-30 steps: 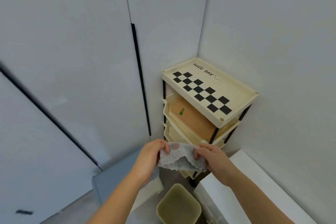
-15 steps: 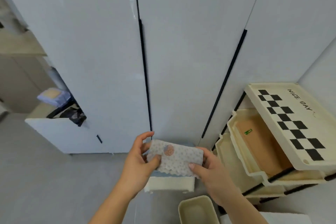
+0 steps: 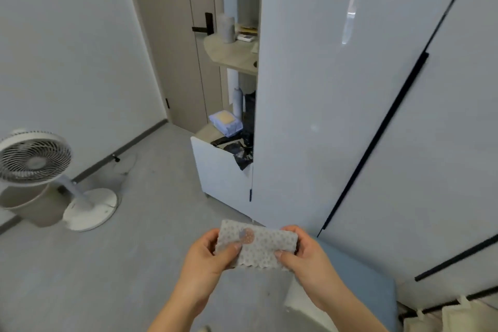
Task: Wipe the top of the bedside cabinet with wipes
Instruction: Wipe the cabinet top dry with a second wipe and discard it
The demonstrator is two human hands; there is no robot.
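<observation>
The wipe (image 3: 265,246) is being held near, its long axis running left to right, with the left grip (image 3: 204,259) and the right grip (image 3: 307,261) each pinched onto one short end. The low white cabinet (image 3: 221,172), judged the target, is lying far and slightly left, a blue pack (image 3: 225,122) and a black bag (image 3: 242,156) being carried on top.

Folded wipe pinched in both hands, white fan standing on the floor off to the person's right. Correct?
Not quite. In the head view the white fan stands on the floor to the person's left, not the right. The rest holds: the folded wipe is pinched by the left hand and the right hand.
</observation>
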